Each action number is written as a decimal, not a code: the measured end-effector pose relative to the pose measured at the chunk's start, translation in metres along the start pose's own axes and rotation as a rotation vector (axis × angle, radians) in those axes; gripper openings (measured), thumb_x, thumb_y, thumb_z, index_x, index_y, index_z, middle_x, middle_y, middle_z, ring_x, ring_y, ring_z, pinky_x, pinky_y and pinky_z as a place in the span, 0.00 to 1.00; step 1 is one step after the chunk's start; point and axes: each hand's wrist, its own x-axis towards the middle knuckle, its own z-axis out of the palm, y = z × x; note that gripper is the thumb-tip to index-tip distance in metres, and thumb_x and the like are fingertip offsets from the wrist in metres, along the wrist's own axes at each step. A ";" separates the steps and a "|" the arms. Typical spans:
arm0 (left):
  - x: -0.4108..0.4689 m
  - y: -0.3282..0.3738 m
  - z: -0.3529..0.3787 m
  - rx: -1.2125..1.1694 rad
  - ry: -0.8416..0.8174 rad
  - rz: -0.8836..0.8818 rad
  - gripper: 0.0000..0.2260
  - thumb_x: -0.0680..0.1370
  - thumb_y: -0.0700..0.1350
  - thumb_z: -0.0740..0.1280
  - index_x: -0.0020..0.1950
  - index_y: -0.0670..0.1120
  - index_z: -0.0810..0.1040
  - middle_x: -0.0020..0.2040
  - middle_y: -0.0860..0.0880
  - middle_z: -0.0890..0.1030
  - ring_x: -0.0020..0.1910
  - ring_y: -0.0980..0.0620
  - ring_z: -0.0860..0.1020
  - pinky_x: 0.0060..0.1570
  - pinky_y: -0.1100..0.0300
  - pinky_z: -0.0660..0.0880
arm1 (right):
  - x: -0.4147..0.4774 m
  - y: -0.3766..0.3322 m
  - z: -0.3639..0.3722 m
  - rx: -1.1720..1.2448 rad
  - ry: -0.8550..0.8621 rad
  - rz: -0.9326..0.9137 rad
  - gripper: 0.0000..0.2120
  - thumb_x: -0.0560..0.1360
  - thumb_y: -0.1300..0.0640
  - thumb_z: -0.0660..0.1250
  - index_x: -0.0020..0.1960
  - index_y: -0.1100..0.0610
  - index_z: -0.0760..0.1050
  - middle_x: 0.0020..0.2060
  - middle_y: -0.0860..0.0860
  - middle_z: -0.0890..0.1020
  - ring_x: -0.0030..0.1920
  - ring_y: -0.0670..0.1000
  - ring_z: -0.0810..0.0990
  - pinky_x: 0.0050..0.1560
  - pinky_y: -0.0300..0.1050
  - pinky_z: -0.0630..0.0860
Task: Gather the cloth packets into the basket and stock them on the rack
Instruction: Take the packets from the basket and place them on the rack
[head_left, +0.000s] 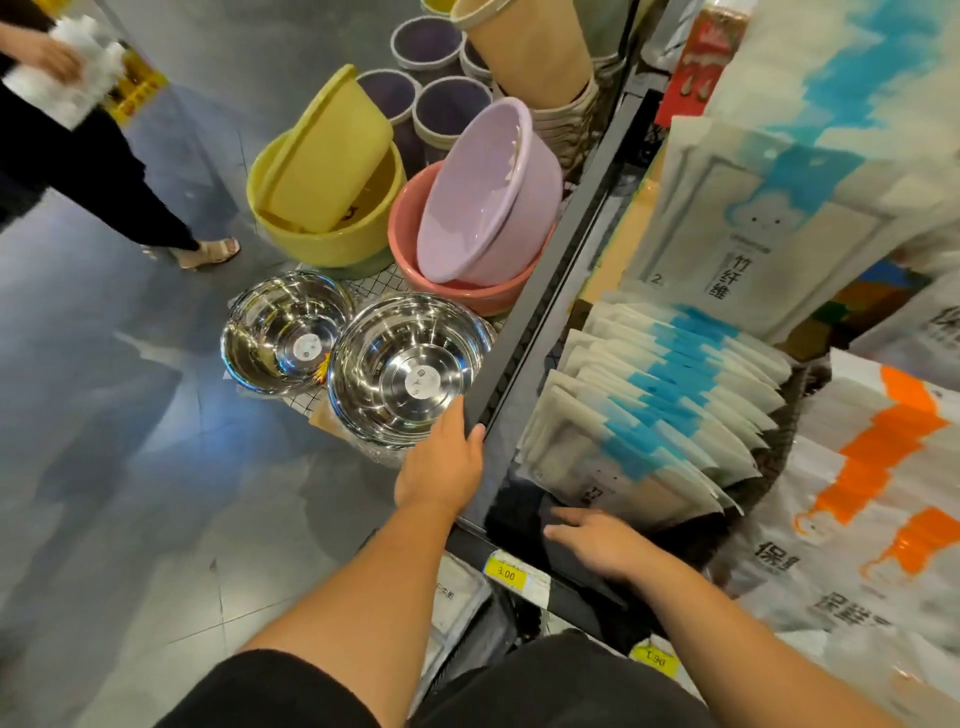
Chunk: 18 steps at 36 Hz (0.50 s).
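Observation:
A row of several white-and-blue cloth packets (660, 405) stands leaning in a dark bin (779, 467) on the rack shelf. My left hand (441, 462) rests on the black front rail of the shelf (540, 306), fingers fairly straight, the thumb over the rail's edge. My right hand (597, 540) lies flat with spread fingers on the dark surface just below the frontmost packet, holding nothing. More blue packets (769, 223) hang above. No carrying basket is plainly visible.
White-and-orange packets (878, 483) fill the shelf at right. Two steel bowls (405, 369) and yellow (322, 208), pink and lilac (488, 197) basins sit on a low grid stand left of the rack. Another person (78, 145) stands far left on the grey floor. Yellow price tags (506, 574) mark the shelf edge.

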 end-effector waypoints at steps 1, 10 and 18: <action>0.000 -0.001 0.000 -0.001 0.002 0.004 0.23 0.84 0.57 0.54 0.79 0.55 0.56 0.71 0.49 0.73 0.62 0.37 0.76 0.56 0.44 0.72 | -0.003 0.001 -0.002 -0.021 0.010 -0.008 0.26 0.83 0.43 0.59 0.78 0.51 0.65 0.78 0.50 0.65 0.78 0.52 0.63 0.73 0.41 0.58; -0.026 -0.028 0.000 0.299 0.039 0.090 0.26 0.84 0.56 0.53 0.80 0.50 0.51 0.64 0.45 0.75 0.59 0.42 0.76 0.54 0.45 0.73 | -0.032 -0.011 -0.012 -0.069 0.197 -0.071 0.19 0.80 0.40 0.62 0.65 0.49 0.78 0.63 0.49 0.81 0.61 0.52 0.78 0.60 0.46 0.72; -0.096 -0.118 -0.006 0.177 0.047 0.088 0.25 0.84 0.59 0.52 0.81 0.58 0.52 0.73 0.50 0.67 0.67 0.45 0.71 0.59 0.46 0.72 | -0.049 -0.067 0.005 -0.113 0.402 -0.185 0.22 0.83 0.42 0.58 0.71 0.52 0.73 0.67 0.52 0.79 0.66 0.56 0.76 0.60 0.47 0.71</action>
